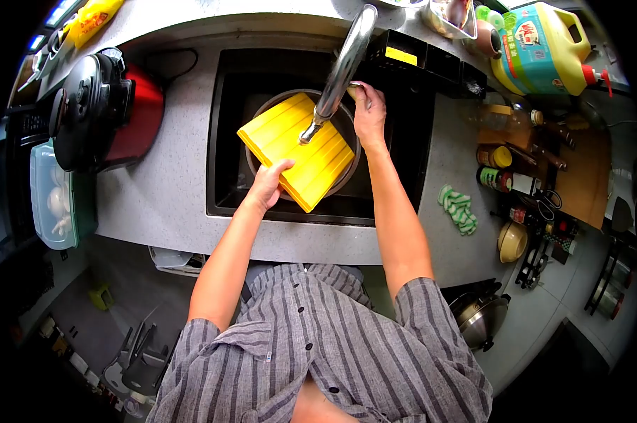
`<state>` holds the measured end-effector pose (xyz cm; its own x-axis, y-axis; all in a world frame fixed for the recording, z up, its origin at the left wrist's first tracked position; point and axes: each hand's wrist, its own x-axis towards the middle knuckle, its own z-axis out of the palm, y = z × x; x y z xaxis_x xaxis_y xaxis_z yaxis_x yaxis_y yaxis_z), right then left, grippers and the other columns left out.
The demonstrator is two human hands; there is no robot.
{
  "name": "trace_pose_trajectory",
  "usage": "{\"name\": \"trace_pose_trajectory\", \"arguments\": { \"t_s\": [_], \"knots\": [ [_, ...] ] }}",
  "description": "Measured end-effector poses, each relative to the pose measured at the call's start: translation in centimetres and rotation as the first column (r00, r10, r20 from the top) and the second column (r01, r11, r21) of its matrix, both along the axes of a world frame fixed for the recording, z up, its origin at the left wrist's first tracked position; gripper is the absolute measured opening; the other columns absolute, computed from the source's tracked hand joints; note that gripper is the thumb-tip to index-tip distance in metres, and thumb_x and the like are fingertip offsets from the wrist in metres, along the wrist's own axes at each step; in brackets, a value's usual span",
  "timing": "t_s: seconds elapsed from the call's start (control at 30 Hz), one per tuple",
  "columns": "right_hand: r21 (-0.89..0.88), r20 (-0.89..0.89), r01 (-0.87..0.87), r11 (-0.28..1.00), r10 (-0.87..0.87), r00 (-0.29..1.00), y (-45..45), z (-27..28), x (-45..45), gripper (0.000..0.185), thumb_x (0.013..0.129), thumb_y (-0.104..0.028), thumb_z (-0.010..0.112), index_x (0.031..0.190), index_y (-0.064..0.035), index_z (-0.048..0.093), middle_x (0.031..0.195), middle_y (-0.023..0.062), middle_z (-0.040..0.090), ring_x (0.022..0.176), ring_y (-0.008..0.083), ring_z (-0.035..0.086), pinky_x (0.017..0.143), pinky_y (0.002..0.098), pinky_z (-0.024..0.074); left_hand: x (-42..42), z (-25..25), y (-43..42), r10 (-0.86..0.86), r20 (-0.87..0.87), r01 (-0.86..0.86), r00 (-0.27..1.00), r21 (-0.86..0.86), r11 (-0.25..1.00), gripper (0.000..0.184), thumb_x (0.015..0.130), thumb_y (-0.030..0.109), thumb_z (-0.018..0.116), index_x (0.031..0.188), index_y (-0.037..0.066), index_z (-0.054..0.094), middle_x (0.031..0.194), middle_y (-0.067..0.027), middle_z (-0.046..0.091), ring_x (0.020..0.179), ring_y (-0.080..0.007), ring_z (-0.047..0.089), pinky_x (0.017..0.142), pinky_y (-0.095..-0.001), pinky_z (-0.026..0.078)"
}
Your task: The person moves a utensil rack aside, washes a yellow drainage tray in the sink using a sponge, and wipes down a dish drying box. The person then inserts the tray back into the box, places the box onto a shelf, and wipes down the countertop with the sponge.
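My left hand [268, 185] grips the lower left edge of a yellow square panel with ridged stripes [297, 144], thumb on top. The panel lies tilted over a round metal basin [354, 151], hiding most of it. The basin stands in a black sink [227, 92]. A chrome faucet [348, 60] reaches over the panel, its spout close above the surface. To the right of the faucet, my right hand [370, 113] is closed, its fingers curled at the basin's far rim. A small pale yellowish bit shows at its fingertips; what it is I cannot make out.
A red and black electric cooker [132, 116] stands left of the sink. Black caddies [442, 60] line its far right edge. A green-striped cloth [459, 209] lies on the right counter, near jars [495, 156] and a large yellow detergent jug [544, 49].
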<state>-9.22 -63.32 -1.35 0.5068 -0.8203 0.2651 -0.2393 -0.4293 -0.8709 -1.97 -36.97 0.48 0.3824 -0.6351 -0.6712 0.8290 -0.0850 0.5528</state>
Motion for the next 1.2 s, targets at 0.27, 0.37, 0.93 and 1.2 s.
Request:
{"name": "trace_pose_trajectory", "arguments": {
  "t_s": [0.27,0.37,0.93,1.2],
  "knots": [
    [0.018,-0.019,-0.040,0.999,0.040,0.999,0.2,1.0,-0.3,0.018,0.100,-0.018,0.062,0.111,-0.0081,0.073,0.107,0.0098,0.063,0.098,0.0205,0.063,0.088,0.0309,0.0508,0.1,-0.1,-0.7,0.002,0.013,-0.001,1.000,-0.016,1.000,0.049,0.086,0.012,0.070,0.131,-0.002,0.055,0.123,-0.0119,0.064,0.113,-0.0246,0.062,0.096,-0.0380,0.052],
    [0.029,0.003,-0.060,0.998,0.060,0.998,0.1,0.5,-0.4,0.018,0.100,-0.019,0.062,0.112,-0.0091,0.073,0.108,0.0098,0.062,0.098,0.0206,0.063,0.088,0.0308,0.0507,0.2,-0.3,-0.8,-0.009,0.010,0.009,1.000,-0.010,1.000,0.051,0.086,0.012,0.070,0.132,-0.002,0.054,0.126,-0.0120,0.063,0.116,-0.0250,0.060,0.101,-0.0380,0.049],
    [0.136,-0.137,-0.170,0.976,0.189,0.972,11.2,1.8,-3.9,0.031,0.096,-0.016,0.060,0.126,-0.0096,0.064,0.117,0.0196,0.054,0.112,0.0354,0.055,0.098,0.0411,0.0463,0.0,-1.3,-0.8,-0.059,0.015,0.059,0.998,-0.028,0.998,0.051,0.088,0.013,0.069,0.135,0.002,0.052,0.126,-0.0096,0.063,0.115,-0.0242,0.061,0.099,-0.0375,0.051],
    [-0.015,-0.266,-0.326,0.945,0.310,0.913,8.2,-0.2,1.4,0.031,0.095,-0.019,0.056,0.124,-0.0108,0.065,0.132,0.0156,0.060,0.124,0.0392,0.054,0.106,0.0474,0.0411,-0.3,1.1,0.7,-0.278,-0.013,0.275,0.960,-0.114,0.955,0.055,0.091,0.011,0.067,0.142,0.004,0.046,0.130,-0.0076,0.061,0.119,-0.0230,0.061,0.102,-0.0395,0.050]
  ]
}}
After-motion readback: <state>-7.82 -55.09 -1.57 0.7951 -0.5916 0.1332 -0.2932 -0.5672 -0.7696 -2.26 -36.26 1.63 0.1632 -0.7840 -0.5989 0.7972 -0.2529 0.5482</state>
